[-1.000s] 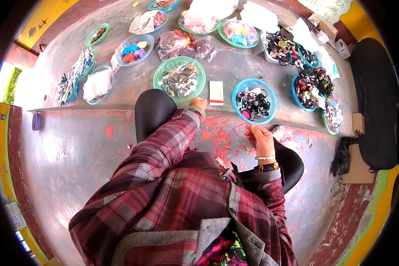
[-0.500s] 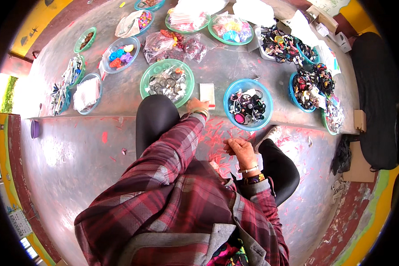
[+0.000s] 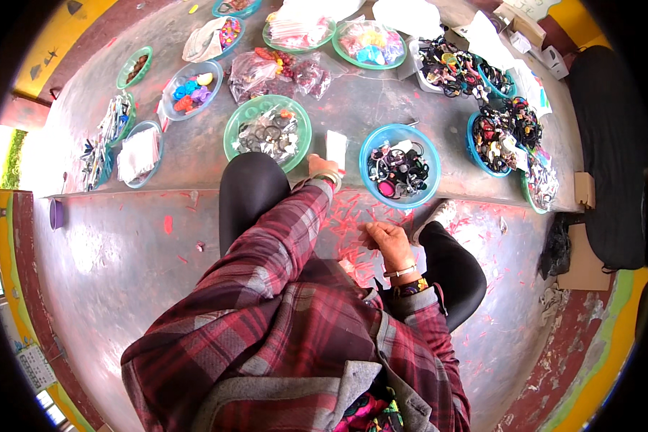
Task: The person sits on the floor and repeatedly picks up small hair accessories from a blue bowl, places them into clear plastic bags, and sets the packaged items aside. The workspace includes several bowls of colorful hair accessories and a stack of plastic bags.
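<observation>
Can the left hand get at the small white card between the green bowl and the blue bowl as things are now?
Probably yes. The left hand already lies at the near edge of the white card, and nothing stands between them; the green bowl and blue bowl sit to either side.

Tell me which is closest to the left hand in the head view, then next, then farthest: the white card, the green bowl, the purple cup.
From the left hand:
1. White card, just above the fingers.
2. Green bowl, up and left.
3. Purple cup, far left on the floor.
</observation>
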A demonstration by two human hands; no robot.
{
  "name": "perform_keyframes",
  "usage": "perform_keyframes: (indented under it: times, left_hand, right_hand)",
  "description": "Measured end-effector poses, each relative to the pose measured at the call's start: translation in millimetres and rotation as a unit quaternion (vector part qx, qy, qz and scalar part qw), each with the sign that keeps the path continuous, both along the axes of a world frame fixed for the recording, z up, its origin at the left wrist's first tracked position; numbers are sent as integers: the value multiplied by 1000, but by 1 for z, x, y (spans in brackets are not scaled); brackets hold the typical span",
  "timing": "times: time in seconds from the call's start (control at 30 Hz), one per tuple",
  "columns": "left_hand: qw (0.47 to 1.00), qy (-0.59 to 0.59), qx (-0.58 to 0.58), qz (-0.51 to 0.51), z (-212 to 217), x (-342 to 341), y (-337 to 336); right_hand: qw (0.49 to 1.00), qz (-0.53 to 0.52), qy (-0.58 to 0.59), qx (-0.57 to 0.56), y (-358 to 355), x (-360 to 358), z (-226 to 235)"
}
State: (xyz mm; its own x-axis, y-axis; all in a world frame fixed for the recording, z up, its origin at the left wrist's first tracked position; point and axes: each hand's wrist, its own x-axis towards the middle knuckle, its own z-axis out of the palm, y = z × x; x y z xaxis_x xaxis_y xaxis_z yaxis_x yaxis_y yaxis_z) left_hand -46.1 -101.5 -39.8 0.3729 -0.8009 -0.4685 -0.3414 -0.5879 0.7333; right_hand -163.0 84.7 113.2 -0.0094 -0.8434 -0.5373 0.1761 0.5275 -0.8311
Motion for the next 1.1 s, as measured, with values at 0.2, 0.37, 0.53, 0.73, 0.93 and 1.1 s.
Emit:
perform_keyframes:
  times: [0.2,0.37,0.53,0.73,0.93,1.1]
  left_hand:
    - [917,398,-30,17,-7,15,-12]
    - [905,420,-20,-68,51,16,12]
    - [832,512,38,-211,146,28,88]
    - [819,493,-21,-293,127,48,147]
    - [795,535,39,-282,132,52,145]
    - [777,548,73,-300,121,51,142]
  right_hand:
    - [1000,4,26,-12,-1,1,-8]
    - [998,-49,41,-26,-4,-5,-14]
    - [975,-219,-8,-46,-6,-18,-11]
    - [974,-192,-26,-116,3,4,-8]
    - [982,-120,-22,-146,7,18,2]
    - [973,-97,168,-127,9,12,-13]
